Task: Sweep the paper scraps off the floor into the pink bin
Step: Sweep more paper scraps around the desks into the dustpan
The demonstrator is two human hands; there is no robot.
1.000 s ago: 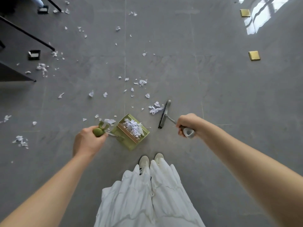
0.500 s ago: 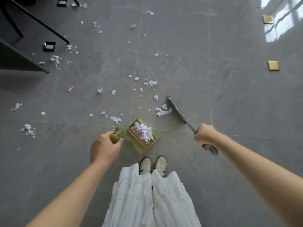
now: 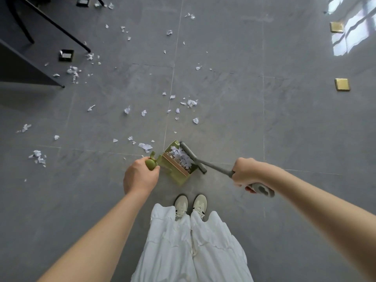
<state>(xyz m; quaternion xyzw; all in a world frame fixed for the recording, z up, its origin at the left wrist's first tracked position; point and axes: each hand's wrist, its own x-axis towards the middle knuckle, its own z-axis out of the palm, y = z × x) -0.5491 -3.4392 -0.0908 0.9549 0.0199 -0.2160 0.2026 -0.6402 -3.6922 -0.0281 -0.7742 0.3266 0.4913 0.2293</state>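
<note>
Many white paper scraps [image 3: 126,109] lie mid-frame and upper left. I see left hand [image 3: 140,177] gripping green plastic dustpan [image 3: 177,166], right hand [image 3: 245,173] gripping grey broom [image 3: 193,157]. No pink bin visible. Tilted pan might spill pile.

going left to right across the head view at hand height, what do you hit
left hand → dustpan → brush head → right hand
</note>
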